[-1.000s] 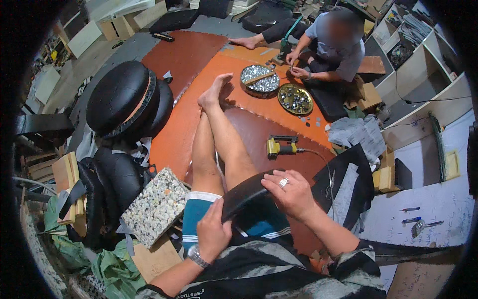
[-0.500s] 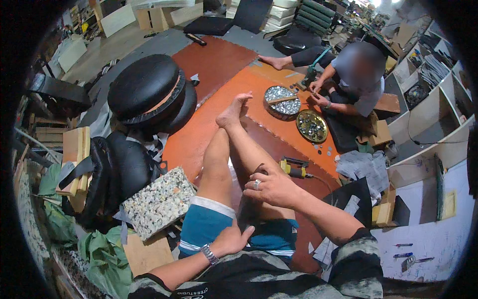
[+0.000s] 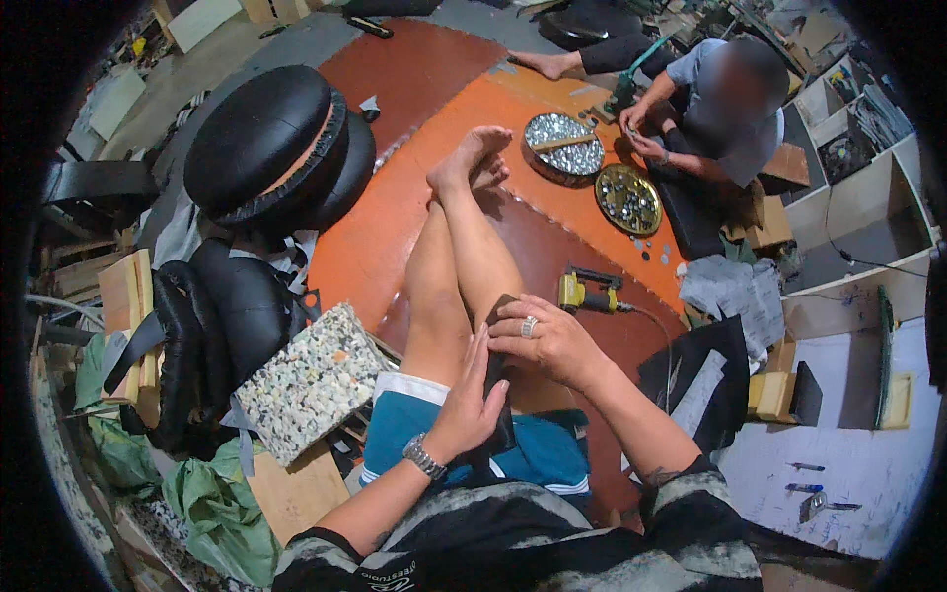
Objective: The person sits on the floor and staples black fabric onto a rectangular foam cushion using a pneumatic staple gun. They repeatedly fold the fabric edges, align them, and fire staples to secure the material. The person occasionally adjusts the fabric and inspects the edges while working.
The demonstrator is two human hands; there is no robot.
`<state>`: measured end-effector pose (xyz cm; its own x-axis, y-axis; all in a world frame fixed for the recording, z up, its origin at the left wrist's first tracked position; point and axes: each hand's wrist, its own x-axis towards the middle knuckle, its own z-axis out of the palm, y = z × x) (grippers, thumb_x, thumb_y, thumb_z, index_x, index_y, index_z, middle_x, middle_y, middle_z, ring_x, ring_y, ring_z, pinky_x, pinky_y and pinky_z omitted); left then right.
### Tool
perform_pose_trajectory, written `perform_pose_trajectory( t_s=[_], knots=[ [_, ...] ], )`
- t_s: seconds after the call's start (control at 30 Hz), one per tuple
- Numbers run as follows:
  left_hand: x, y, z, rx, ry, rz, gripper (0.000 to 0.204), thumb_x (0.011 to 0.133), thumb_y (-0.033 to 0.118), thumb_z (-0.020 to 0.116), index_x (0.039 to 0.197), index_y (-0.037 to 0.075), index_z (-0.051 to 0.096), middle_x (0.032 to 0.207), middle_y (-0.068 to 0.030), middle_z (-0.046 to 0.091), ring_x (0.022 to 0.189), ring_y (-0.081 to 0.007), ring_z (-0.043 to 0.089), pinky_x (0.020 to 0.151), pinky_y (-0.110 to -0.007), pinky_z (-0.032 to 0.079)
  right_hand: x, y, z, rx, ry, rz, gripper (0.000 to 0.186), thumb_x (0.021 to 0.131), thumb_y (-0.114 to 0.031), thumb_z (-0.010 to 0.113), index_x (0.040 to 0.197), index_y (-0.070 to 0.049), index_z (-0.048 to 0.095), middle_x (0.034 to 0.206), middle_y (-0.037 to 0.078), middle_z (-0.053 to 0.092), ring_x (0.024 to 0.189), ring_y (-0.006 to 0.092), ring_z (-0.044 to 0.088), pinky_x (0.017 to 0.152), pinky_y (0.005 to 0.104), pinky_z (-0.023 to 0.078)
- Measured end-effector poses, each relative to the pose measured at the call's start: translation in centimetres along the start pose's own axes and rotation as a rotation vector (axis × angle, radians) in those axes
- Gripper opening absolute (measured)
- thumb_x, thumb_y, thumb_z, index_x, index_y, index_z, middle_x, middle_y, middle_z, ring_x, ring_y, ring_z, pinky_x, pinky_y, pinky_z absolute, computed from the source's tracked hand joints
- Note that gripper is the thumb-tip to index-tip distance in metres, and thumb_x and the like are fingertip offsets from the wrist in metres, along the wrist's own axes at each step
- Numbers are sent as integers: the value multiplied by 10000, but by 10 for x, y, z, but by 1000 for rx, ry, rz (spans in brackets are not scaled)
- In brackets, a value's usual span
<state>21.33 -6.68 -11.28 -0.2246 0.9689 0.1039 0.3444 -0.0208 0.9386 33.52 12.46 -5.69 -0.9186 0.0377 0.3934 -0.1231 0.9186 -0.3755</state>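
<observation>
A long dark strip [image 3: 503, 412] lies along my lap, over the thigh and the blue shorts. What it is made of I cannot tell. My right hand [image 3: 541, 333], with a ring on one finger, curls over its far part. Against its left edge rests my left hand [image 3: 472, 400], fingers straight and pointing away from me, the thumb apart. Part of the strip is hidden beneath both hands. Just beyond my right hand, on the floor mat, sits a yellow and black staple gun [image 3: 589, 291] with a hose.
Ahead on the right, a co-worker [image 3: 725, 113] handles something small beside a round tin [image 3: 563, 148] of metal pieces and a gold tray [image 3: 628, 200]. Round black cushions [image 3: 261, 148] are stacked at the left. A speckled foam block [image 3: 309, 385] lies near my left knee.
My left hand has slid forward along the strip, its fingers straightening and now reaching my right hand. The whole view has tilted, so surroundings sit higher in the picture.
</observation>
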Motion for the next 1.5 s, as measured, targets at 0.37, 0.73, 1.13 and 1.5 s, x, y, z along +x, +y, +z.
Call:
perform_pose_trajectory(
  t_s=[0.37,0.73,1.13,1.5],
  knots=[
    [15,-28,-14,-104,14,-109,823,975,-40,559,1701,42,181,1694,-261,345,1559,-393,378,1248,-428,360,-22,-31,78,691,448,1146,718,941,-117,805,1544,28,445,1515,265,546,1259,280,669,1007,367,570],
    [5,-56,-38,-80,101,-128,762,1004,8,552,1689,12,218,1678,-257,379,1549,-343,405,1251,-395,341,15,-27,129,1148,620,1366,388,951,-120,807,1237,27,589,1090,140,735,1002,177,718,855,330,595],
    [2,-59,-48,-128,129,-108,722,1034,40,559,1681,-7,240,1665,-229,417,1532,-306,427,1235,-379,355,25,-38,119,1712,557,1377,282,964,-222,817,1129,-19,713,1015,90,769,857,190,739,755,369,621],
    [-1,-60,-57,-272,156,-188,740,1026,-17,532,1696,19,220,1696,-193,373,1519,-245,426,1230,-356,365,49,-43,144,1129,539,1249,228,997,-239,786,1096,-34,768,974,45,777,813,128,706,727,304,585]
  ],
)
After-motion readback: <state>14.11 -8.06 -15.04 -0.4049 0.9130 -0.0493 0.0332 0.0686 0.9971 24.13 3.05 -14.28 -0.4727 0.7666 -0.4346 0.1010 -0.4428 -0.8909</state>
